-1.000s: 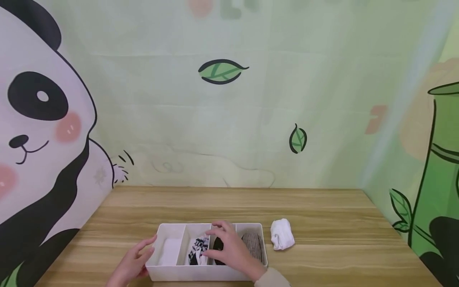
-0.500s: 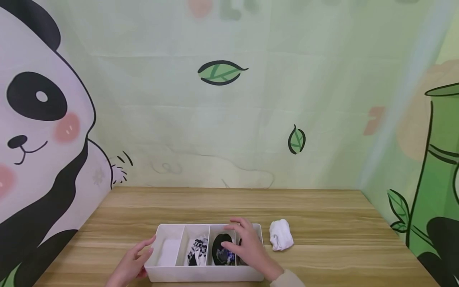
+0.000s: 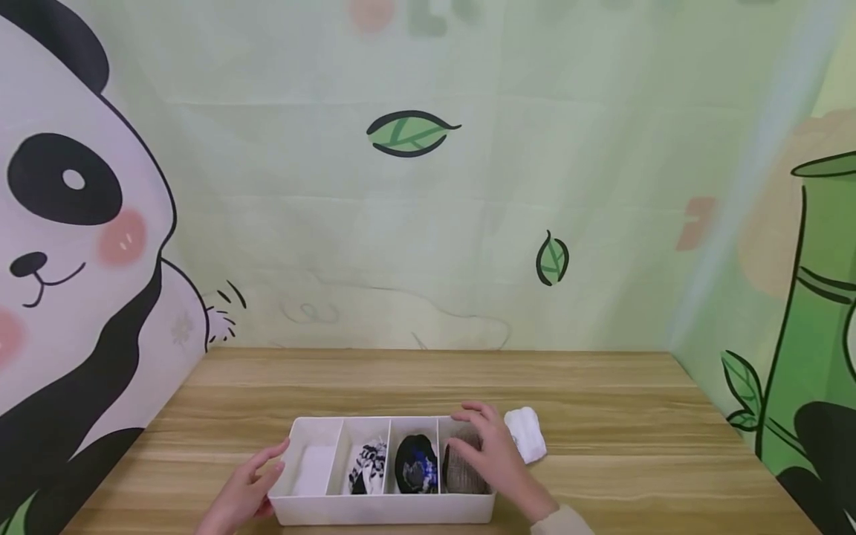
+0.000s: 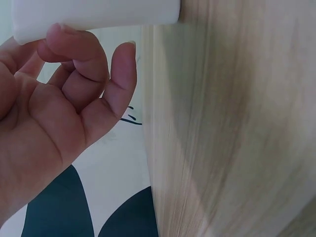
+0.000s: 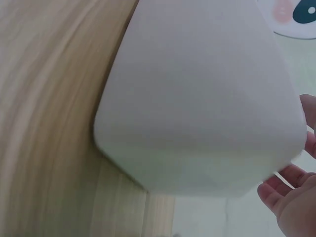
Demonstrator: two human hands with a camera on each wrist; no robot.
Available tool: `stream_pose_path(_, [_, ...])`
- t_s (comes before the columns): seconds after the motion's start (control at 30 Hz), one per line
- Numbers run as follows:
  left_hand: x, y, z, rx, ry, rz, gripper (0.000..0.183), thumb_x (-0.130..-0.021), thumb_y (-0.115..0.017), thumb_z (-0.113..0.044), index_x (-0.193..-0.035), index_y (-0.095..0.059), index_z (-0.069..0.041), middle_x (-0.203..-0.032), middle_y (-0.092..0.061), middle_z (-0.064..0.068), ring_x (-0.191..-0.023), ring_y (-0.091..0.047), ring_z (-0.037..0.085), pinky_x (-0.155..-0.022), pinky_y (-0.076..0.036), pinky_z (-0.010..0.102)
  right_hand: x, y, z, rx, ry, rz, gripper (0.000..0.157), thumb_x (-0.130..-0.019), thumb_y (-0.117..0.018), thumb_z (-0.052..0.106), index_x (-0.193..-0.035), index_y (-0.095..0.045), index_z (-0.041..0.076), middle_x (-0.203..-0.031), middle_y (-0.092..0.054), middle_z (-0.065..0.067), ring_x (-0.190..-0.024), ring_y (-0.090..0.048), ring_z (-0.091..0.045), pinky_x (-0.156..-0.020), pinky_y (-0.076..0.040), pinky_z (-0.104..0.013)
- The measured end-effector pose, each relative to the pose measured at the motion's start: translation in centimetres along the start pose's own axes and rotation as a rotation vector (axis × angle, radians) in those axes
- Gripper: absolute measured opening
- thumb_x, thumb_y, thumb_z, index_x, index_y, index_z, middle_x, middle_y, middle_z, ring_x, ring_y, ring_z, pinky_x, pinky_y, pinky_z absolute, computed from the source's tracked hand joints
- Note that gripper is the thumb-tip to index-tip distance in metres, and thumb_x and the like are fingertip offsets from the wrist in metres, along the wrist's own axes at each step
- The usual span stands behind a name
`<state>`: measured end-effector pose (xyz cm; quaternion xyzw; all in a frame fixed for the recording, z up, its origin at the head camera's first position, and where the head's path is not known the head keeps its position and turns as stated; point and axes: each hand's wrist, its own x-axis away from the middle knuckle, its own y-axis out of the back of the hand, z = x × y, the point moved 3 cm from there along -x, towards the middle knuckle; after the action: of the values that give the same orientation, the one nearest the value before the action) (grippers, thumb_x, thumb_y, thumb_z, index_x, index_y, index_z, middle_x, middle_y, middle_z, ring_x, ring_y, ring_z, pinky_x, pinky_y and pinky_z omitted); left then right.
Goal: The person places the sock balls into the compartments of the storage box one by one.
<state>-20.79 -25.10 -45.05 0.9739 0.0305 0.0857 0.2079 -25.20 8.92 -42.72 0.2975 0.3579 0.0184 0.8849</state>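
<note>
A white divided box [image 3: 384,510] stands near the front of the table in the head view. At its left end is my left hand [image 3: 241,487], fingertips right at the wall; the left wrist view has this hand [image 4: 64,94] with fingers loosely bent just under the box's edge [image 4: 98,12]. My right hand [image 3: 491,457] is over the rightmost compartment, thumb and fingers spread apart with nothing between them. Below it lies a grey-brown ribbed sock bundle [image 3: 461,475], partly covered. The neighbouring compartments hold a black bundle with blue pattern [image 3: 416,464] and a black-and-white patterned bundle [image 3: 368,468].
The leftmost compartment [image 3: 314,468] shows its bare white floor. To the right of the box, partly behind the right hand, lies a folded white cloth bundle [image 3: 528,435]. The wooden table [image 3: 428,379] ends at a printed green backdrop [image 3: 428,223].
My right hand has moved rightward over the box, from the middle compartments to the rightmost one, uncovering the black bundle. My left hand has stayed at the left end.
</note>
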Motion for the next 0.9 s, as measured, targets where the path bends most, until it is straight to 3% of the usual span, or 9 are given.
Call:
stream_pose_path(0.37, [0.0, -0.1, 0.1, 0.021, 0.003, 0.001, 0.041, -0.094, -0.042, -0.009, -0.134, -0.037, -0.004, -0.071, -0.052, 0.011, -0.049, -0.043, 0.017, -0.047, -0.040, 0.025, 0.6, 2.2, -2.0, 0.078, -0.052, -0.006, 0.028, -0.070, -0.073, 0.007, -0.096, -0.064, 0.002, -0.107, -0.054, -0.017, -0.102, -0.047, -0.033, -0.084, -0.039, -0.049])
stream_pose_path(0.63, [0.0, -0.1, 0.1, 0.027, -0.017, 0.007, 0.041, -0.095, -0.041, -0.009, -0.135, -0.036, -0.003, -0.072, -0.052, 0.008, -0.050, -0.043, 0.016, -0.047, -0.040, 0.025, 1.1, 3.8, -3.7, 0.051, -0.204, 0.048, 0.030, -0.072, -0.072, 0.005, -0.100, -0.063, -0.001, -0.114, -0.049, -0.019, -0.104, -0.044, -0.034, -0.080, -0.042, -0.045])
stream_pose_path(0.73, [0.0, -0.1, 0.0, 0.030, -0.017, 0.015, 0.041, -0.095, -0.041, -0.010, -0.135, -0.035, -0.003, -0.068, -0.049, 0.007, -0.049, -0.042, 0.015, -0.047, -0.039, 0.024, 1.2, 4.3, -4.2, 0.057, -0.207, 0.050, 0.031, -0.072, -0.072, 0.004, -0.100, -0.062, -0.002, -0.114, -0.049, -0.022, -0.103, -0.045, -0.037, -0.079, -0.042, -0.046])
stream_pose_path(0.9, [0.1, 0.0, 0.0, 0.007, -0.009, -0.004, 0.041, -0.094, -0.042, -0.008, -0.134, -0.038, -0.003, -0.080, -0.055, 0.011, -0.049, -0.043, 0.017, -0.046, -0.039, 0.025, 1.4, 5.0, -4.9, 0.105, -0.200, 0.056, 0.031, -0.069, -0.072, 0.001, -0.098, -0.062, -0.002, -0.111, -0.049, -0.024, -0.103, -0.044, -0.040, -0.081, -0.041, -0.050])
